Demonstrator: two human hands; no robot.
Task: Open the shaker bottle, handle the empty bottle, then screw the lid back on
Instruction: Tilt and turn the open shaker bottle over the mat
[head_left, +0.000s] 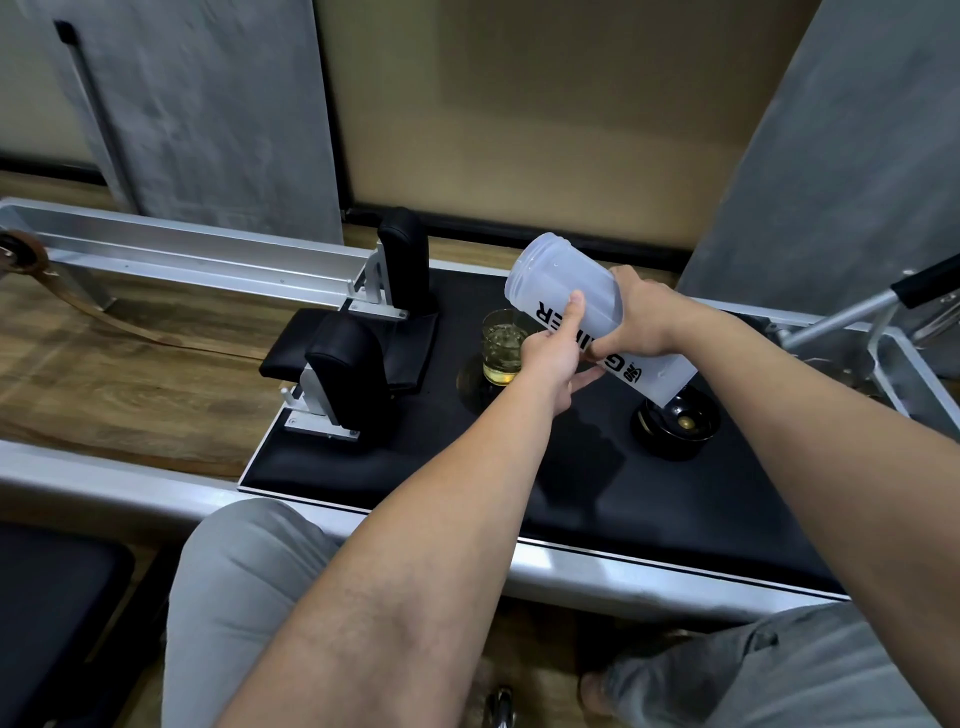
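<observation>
The translucent white shaker bottle (561, 283) with black lettering is held tilted in the air, its open mouth pointing up and to the left, with nothing visible inside. My right hand (641, 319) grips its middle from the far side. My left hand (553, 351) holds it from the near side, the thumb lying up across the lettering. The black lid (678, 423) lies upside down on the black padded platform (597, 483), just under the bottle's base.
A glass (503, 347) with yellowish liquid stands on the platform just left of my left hand. Two black padded shoulder rests (347, 371) rise at the platform's left end. Metal rails (182, 249) run along the frame, and my knees are below.
</observation>
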